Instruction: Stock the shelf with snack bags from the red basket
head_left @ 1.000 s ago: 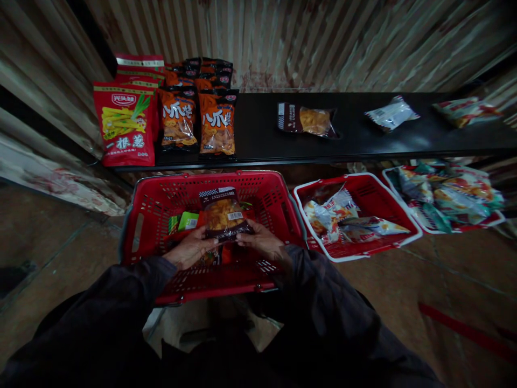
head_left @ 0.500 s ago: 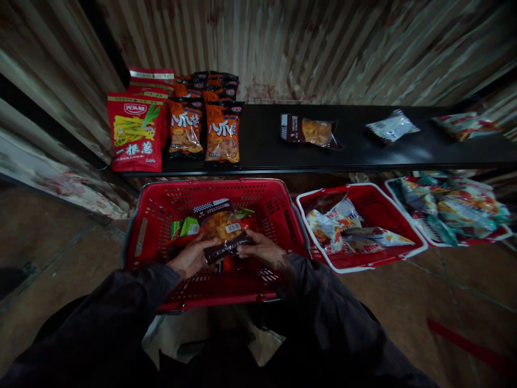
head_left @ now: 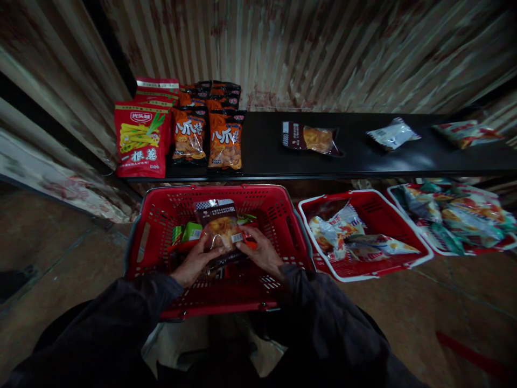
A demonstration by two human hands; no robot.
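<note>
Over the large red shopping basket, I hold a brown snack bag with a clear window and a checkered top edge. Golden pieces show through the window. My left hand grips the bag's lower left side, thumb in front. On the right edge, by the white barcode label, my right hand has its fingers closed on the bag. Below it in the basket are a green packet and some orange-red packaging, mostly hidden by the bag and my hands.
A black shelf runs behind the baskets. Red scallion-picture bags and orange snack bags stand on its left. Another brown bag, a white packet and a red-white packet lie farther right. Two white-rimmed baskets hold bags.
The brown snack bag has been tipped more upright, and my fingers have shifted along its sides. My view has moved slightly, so the shelf and baskets sit a little lower.
</note>
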